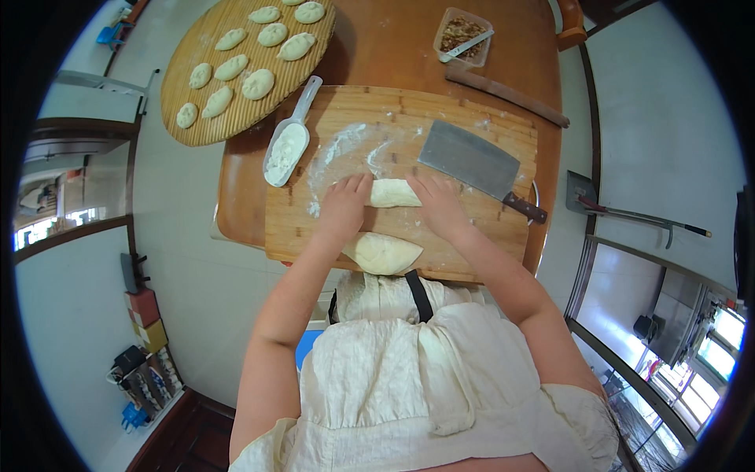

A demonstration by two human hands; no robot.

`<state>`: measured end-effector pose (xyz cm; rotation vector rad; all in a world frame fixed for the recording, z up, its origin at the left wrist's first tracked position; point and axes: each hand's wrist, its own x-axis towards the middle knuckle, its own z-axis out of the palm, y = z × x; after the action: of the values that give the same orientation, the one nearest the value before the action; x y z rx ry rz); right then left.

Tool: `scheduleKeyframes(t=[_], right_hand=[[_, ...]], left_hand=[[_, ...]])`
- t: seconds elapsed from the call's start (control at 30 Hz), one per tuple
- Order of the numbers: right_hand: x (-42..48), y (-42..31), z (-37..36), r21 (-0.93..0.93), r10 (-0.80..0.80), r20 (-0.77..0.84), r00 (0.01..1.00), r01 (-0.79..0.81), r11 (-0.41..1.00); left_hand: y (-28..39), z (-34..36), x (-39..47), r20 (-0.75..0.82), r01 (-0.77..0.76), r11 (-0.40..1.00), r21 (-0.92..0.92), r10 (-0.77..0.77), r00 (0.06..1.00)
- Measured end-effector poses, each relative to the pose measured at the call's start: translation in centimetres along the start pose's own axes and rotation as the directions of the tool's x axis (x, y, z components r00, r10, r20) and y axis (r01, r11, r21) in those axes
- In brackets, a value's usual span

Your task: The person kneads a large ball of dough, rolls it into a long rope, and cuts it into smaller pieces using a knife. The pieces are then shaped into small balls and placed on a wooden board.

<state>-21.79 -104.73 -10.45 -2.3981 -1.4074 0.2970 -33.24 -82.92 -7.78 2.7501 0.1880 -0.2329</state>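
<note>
On a wooden cutting board (283, 224) lies a short roll of dough (394, 193), crosswise between my hands. My left hand (347, 203) holds its left end and my right hand (436, 200) holds its right end; the fingers hide both ends. Nearer my body, a larger piece of dough (384, 253) rests at the board's front edge. A cleaver (469, 160) lies flat right of my right hand, its handle to the lower right. A plastic scoop with white flour (287, 150) sits on the left of the board. Loose flour is smeared over the board beyond the roll.
A round woven tray (177, 65) with several shaped dough pieces (258, 84) overlaps the table's far left. Behind the board's right part, a wooden rolling pin (506, 96) lies near a plastic container of chopped filling (463, 40) with a light-coloured utensil on it. The wooden table (383, 47) extends beyond the board.
</note>
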Motion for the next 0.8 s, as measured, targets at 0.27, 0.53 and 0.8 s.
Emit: scheduleKeyframes(t=[0.27, 0.53, 0.8], right_hand=[[-1.9, -5.2, -0.9, 0.112, 0.116, -0.201, 0.973, -0.095, 0.989], [9.1, -1.7, 0.7, -0.114, 0.166, -0.337, 0.927, -0.215, 0.970], [-2.4, -5.2, 1.8, -0.058, -0.008, -0.046, 0.999, 0.005, 0.998]], left_hand=[[4.3, 0.1, -2.4, -0.171, -0.014, 0.998, -0.060, 0.004, 0.985], [1.2, -0.4, 8.9, -0.402, 0.151, 0.978, 0.147, -0.081, 0.912], [4.0, 2.7, -3.4, -0.096, -0.039, 0.999, 0.034, 0.042, 0.995]])
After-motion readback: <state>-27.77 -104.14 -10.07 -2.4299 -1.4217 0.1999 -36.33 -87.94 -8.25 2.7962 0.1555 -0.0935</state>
